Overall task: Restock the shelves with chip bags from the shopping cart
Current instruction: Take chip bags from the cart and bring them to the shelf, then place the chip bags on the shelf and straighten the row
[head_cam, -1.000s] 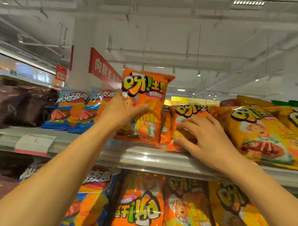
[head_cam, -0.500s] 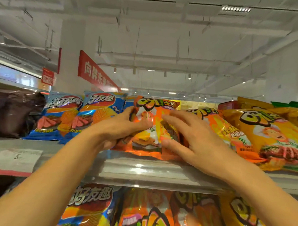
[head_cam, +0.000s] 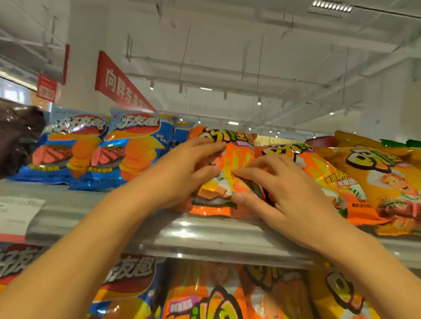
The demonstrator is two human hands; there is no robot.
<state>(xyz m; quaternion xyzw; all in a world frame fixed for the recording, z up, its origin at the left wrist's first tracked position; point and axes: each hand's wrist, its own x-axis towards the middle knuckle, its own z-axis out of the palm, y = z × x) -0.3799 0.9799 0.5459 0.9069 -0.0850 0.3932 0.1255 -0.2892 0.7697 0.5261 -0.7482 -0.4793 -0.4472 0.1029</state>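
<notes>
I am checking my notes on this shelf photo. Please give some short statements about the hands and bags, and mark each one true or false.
1. Both hands rest on the same orange bag. True.
2. The blue bags lie to the right of it. False: they lie to its left.
3. The left hand holds a price tag. False: it touches the orange bag.
4. The right hand has its fingers spread on the bag. True.
5. The yellow bag lies on the same top shelf. True.

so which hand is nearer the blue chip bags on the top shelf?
Left. The left hand rests on the orange bag right beside the blue chip bags. The right hand is on that bag's far side, farther away.
</notes>
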